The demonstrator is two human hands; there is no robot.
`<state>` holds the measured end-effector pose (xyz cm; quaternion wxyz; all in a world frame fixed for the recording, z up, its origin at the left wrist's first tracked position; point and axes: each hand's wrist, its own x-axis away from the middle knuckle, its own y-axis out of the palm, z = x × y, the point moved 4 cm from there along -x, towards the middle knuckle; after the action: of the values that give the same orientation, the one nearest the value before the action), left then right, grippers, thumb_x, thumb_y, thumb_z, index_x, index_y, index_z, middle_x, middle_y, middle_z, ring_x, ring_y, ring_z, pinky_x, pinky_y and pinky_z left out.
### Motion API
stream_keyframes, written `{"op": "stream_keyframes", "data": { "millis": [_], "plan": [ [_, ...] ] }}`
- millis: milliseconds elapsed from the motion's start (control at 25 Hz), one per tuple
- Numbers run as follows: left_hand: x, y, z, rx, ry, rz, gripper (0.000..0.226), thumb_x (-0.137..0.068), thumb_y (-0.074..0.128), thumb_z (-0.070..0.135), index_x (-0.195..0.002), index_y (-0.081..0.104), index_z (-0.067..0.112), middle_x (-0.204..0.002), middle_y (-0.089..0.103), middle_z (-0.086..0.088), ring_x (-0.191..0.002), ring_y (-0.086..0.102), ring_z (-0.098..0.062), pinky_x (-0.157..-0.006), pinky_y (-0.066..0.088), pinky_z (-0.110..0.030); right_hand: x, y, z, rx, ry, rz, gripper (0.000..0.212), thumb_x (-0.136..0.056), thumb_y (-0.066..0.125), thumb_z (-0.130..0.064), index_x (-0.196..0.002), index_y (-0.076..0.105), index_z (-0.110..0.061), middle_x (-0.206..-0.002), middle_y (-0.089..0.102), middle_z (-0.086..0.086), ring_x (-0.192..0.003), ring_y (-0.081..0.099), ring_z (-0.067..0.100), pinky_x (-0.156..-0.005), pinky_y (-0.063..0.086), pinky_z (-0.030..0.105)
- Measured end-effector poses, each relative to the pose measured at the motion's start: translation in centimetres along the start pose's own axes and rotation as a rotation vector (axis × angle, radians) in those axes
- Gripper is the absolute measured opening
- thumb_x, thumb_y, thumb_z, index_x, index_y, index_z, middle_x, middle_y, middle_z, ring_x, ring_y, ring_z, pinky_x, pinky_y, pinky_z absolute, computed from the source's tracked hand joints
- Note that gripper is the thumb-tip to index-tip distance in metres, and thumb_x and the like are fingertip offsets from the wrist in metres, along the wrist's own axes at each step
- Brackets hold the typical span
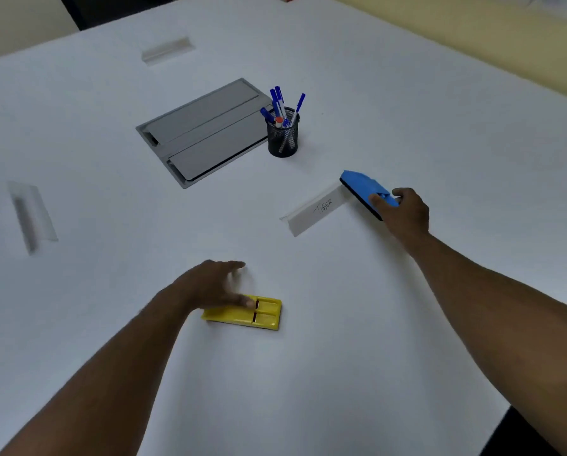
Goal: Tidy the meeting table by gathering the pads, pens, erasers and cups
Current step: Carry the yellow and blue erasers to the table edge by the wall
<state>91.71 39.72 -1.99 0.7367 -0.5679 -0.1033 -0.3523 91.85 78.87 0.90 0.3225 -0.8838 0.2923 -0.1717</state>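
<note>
A: Blue eraser [364,189], far end, near the name card [311,210]: why held so?
B: The right hand [407,213] grasps its near end, thumb and fingers pinching, apparently to lift it off the white counter [341,373].
A: And the yellow eraser [259,314]?
B: Left hand [214,286] rests open across it, probably about to gather it. Pens stand in the mesh cup [283,136].
</note>
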Motion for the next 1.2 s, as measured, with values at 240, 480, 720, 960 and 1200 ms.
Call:
{"op": "stream_keyframes", "data": {
  "millis": [240,480,720,960,1200],
  "plan": [
    [5.1,3.9,3.0,-0.414,0.04,0.154,0.057,-0.081,0.064,0.04,-0.132,0.044,0.022,-0.127,0.051,0.002,-0.116,0.052,-0.021,-0.09,0.043,-0.034,4.5,-3.2,-4.3,-0.044,0.082,-0.309,0.047,-0.074,0.076,-0.047,-0.063,0.045,-0.013,-0.065,0.039,0.005,-0.067,0.04,0.022,-0.061,0.03,0.031],
    [9.6,-1.6,9.9,-0.2,-0.067,0.372,0.061,-0.072,0.071,0.055,-0.119,0.05,0.024,-0.114,0.057,0.002,-0.102,0.057,-0.02,-0.073,0.046,-0.031,7.7,-11.9,-13.6,0.419,-0.356,-0.357,0.05,-0.067,0.081,-0.042,-0.103,0.066,-0.01,-0.098,0.064,0.002,-0.09,0.06,0.018,-0.075,0.053,0.033],
    [16.2,-9.6,21.0,-0.05,-0.081,0.666,0.057,-0.064,0.073,0.062,-0.104,0.059,0.024,-0.093,0.063,0.001,-0.082,0.056,-0.02,-0.064,0.044,-0.03,9.3,-25.7,-17.9,0.517,-0.575,-0.291,0.048,-0.072,0.076,-0.047,-0.104,0.066,-0.012,-0.101,0.062,0.003,-0.088,0.057,0.017,-0.067,0.049,0.03],
    [21.4,-13.5,30.7,-0.068,-0.04,0.763,0.058,-0.065,0.076,0.059,-0.103,0.059,0.019,-0.09,0.063,-0.003,-0.083,0.056,-0.022,-0.067,0.05,-0.034,8.2,-38.5,-14.5,0.499,-0.577,-0.125,0.051,-0.075,0.074,-0.047,-0.107,0.067,-0.008,-0.1,0.064,0.008,-0.09,0.059,0.023,-0.074,0.051,0.036],
    [23.8,-13.0,40.0,-0.039,-0.004,0.828,0.061,-0.069,0.072,0.061,-0.108,0.056,0.018,-0.095,0.06,-0.003,-0.084,0.053,-0.021,-0.063,0.042,-0.032,7.7,-47.9,-6.2,0.23,-0.424,0.0,0.051,-0.069,0.08,-0.046,-0.103,0.069,-0.01,-0.102,0.066,0.008,-0.09,0.057,0.022,-0.07,0.047,0.034]
  ]
}}
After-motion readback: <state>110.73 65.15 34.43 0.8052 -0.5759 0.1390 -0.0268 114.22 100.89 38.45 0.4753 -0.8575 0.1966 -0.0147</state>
